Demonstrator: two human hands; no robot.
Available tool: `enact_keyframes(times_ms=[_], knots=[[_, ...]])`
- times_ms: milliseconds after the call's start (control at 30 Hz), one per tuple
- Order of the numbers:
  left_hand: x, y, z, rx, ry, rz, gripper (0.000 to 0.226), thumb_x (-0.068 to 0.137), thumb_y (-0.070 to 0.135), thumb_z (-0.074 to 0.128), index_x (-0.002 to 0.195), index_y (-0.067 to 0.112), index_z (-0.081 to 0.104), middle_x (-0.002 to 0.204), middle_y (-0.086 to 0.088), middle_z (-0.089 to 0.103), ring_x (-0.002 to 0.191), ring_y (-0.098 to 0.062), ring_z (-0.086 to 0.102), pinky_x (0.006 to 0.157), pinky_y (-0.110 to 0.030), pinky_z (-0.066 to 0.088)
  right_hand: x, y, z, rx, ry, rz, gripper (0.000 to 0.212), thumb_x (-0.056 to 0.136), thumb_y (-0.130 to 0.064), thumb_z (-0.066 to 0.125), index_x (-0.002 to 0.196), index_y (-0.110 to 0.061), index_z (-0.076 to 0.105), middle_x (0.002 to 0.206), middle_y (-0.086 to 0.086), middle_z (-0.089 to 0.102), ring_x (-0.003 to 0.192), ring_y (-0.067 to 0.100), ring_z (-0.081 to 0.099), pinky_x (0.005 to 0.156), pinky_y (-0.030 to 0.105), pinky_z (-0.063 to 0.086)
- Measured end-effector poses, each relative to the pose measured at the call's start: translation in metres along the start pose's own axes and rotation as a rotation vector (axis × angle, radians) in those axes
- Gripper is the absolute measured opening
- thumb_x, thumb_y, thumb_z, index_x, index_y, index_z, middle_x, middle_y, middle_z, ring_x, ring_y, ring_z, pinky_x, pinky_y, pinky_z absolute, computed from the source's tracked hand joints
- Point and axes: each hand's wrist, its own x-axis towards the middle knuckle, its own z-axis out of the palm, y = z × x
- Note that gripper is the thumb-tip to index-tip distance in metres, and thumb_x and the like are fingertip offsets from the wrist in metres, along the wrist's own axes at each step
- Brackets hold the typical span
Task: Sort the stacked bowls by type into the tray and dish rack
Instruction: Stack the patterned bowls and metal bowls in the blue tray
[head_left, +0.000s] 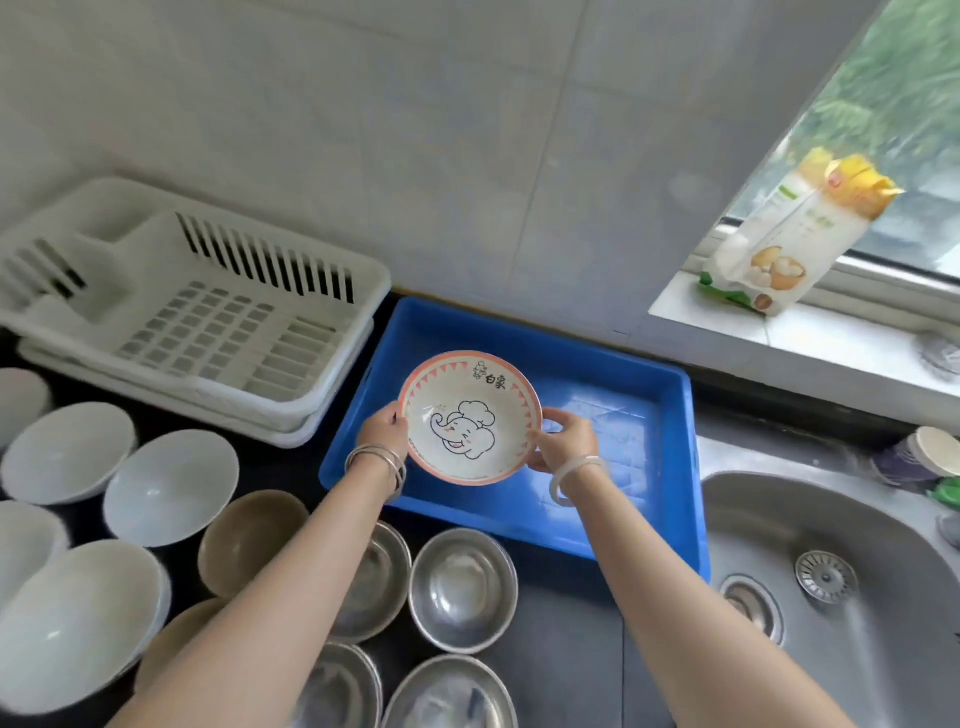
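Head view, looking down at dark desk (566, 649). Left hand (383, 432) and right hand (563, 439) grip opposite rims of elephant bowl (470, 417), each closed on its edge, bowl tilted toward camera, held above blue tray (670, 431). White dish rack (197, 306) just left of tray, against wall. White bowls (171, 486), tan bowls (249, 540), steel bowls (462, 587) crowd desk below. Steel sink (852, 571) at right. Bag (795, 234) on windowsill.
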Motion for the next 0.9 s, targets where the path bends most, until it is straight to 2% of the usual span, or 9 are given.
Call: enact_keyframes(times_ms=[133, 233, 367, 433, 500, 600, 800, 900], knots=[[0.02, -0.002, -0.001, -0.037, -0.014, -0.04, 0.03, 0.09, 0.009, 0.039, 0.084, 0.026, 0.062, 0.091, -0.008, 0.065, 0.089, -0.028, 0.061, 0.086, -0.046, 0.052, 0.013, 0.0, 0.018, -0.024, 0.027, 0.014, 0.039, 0.079, -0.002, 0.055, 0.114, -0.016, 0.062, 0.055, 0.006, 0.062, 0.048, 0.023, 0.06, 0.063, 0.037, 0.06], [0.026, -0.003, -0.001, -0.067, -0.032, -0.053, 0.03, 0.091, 0.009, 0.039, 0.091, 0.025, 0.065, 0.089, -0.003, 0.066, 0.09, -0.026, 0.061, 0.087, -0.045, 0.052, 0.018, 0.002, 0.027, -0.008, 0.029, 0.019, 0.033, 0.083, -0.008, 0.057, 0.115, -0.017, 0.062, 0.057, 0.005, 0.064, 0.052, 0.024, 0.063, 0.061, 0.034, 0.06], [0.034, -0.009, -0.004, -0.092, -0.033, -0.053, 0.03, 0.092, 0.012, 0.039, 0.107, 0.018, 0.064, 0.107, -0.009, 0.067, 0.098, -0.028, 0.062, 0.092, -0.046, 0.052, 0.019, 0.007, 0.034, 0.051, 0.024, 0.042, 0.032, 0.085, -0.008, 0.058, 0.117, -0.015, 0.06, 0.063, 0.004, 0.065, 0.059, 0.023, 0.066, 0.06, 0.033, 0.059], [0.035, -0.011, -0.005, -0.164, -0.037, -0.069, 0.033, 0.093, 0.01, 0.04, 0.115, 0.018, 0.062, 0.109, -0.009, 0.066, 0.094, -0.024, 0.062, 0.085, -0.043, 0.055, 0.019, 0.008, 0.034, 0.129, 0.006, 0.06, 0.032, 0.087, -0.006, 0.058, 0.118, -0.013, 0.059, 0.071, 0.006, 0.066, 0.064, 0.026, 0.068, 0.061, 0.034, 0.06], [0.035, -0.012, -0.005, -0.257, -0.047, -0.128, 0.035, 0.094, 0.007, 0.039, 0.119, 0.02, 0.059, 0.104, -0.006, 0.063, 0.085, -0.019, 0.061, 0.068, -0.035, 0.056, 0.016, 0.009, 0.035, 0.277, -0.03, 0.097, 0.031, 0.089, -0.005, 0.056, 0.119, -0.013, 0.057, 0.085, 0.012, 0.068, 0.068, 0.029, 0.069, 0.057, 0.03, 0.06], [0.028, -0.016, -0.003, -0.35, -0.059, -0.221, 0.032, 0.095, 0.01, 0.041, 0.122, 0.019, 0.055, 0.108, -0.008, 0.059, 0.093, -0.025, 0.058, 0.06, -0.035, 0.053, 0.006, 0.014, 0.04, 0.492, -0.095, 0.167, 0.03, 0.093, -0.005, 0.051, 0.121, -0.014, 0.053, 0.097, 0.011, 0.064, 0.071, 0.029, 0.067, 0.058, 0.03, 0.06], [0.032, -0.021, 0.004, -0.426, 0.001, -0.203, 0.03, 0.095, 0.006, 0.041, 0.122, 0.005, 0.053, 0.123, -0.019, 0.057, 0.097, -0.025, 0.055, 0.081, -0.034, 0.048, 0.003, 0.014, 0.053, 0.628, -0.116, 0.154, 0.037, 0.094, -0.006, 0.05, 0.129, -0.014, 0.047, 0.108, 0.012, 0.06, 0.072, 0.026, 0.066, 0.057, 0.028, 0.06], [0.038, -0.019, 0.008, -0.501, -0.01, -0.21, 0.032, 0.094, 0.006, 0.043, 0.125, 0.007, 0.052, 0.125, -0.018, 0.056, 0.101, -0.026, 0.054, 0.083, -0.035, 0.048, 0.01, 0.004, 0.062, 0.658, -0.093, 0.173, 0.039, 0.093, -0.004, 0.05, 0.131, -0.013, 0.046, 0.113, 0.013, 0.058, 0.072, 0.027, 0.065, 0.053, 0.027, 0.059]])
